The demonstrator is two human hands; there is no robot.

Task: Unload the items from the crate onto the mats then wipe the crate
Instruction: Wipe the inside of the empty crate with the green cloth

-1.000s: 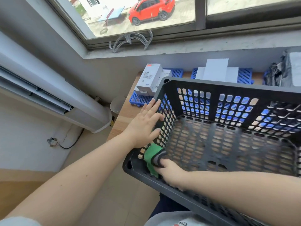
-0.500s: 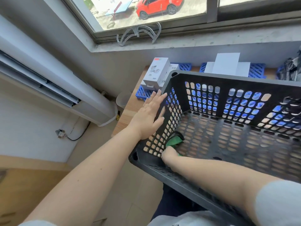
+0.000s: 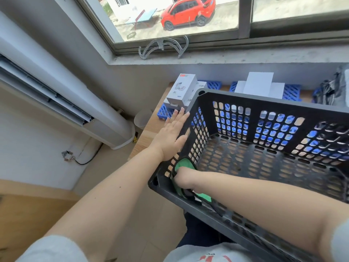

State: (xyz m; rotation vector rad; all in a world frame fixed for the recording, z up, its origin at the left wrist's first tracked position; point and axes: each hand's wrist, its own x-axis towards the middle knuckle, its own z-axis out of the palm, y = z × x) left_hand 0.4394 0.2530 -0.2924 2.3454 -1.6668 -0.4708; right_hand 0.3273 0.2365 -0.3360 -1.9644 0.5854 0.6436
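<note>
A dark grey perforated crate (image 3: 272,103) is tilted toward me, with nothing but my arm and a cloth inside. My left hand (image 3: 172,136) lies flat, fingers spread, against the outside of the crate's left wall. My right hand (image 3: 184,177) reaches inside and presses a green cloth (image 3: 184,164) into the near left corner. White boxes (image 3: 182,89) sit on a blue mat (image 3: 165,112) behind the crate's left corner. More white boxes (image 3: 258,85) rest on another blue mat (image 3: 291,91) farther right.
A wooden table (image 3: 149,133) carries the mats, under a window sill with a clear plastic stand (image 3: 163,47). A white air conditioner (image 3: 62,99) runs along the left wall. A dark bundle (image 3: 329,90) lies at the far right. Tiled floor (image 3: 105,167) lies below left.
My right hand has rubbed the green cloth around the crate's near left corner, first inward and now up against the left wall. My left hand stays flat on the outside wall.
</note>
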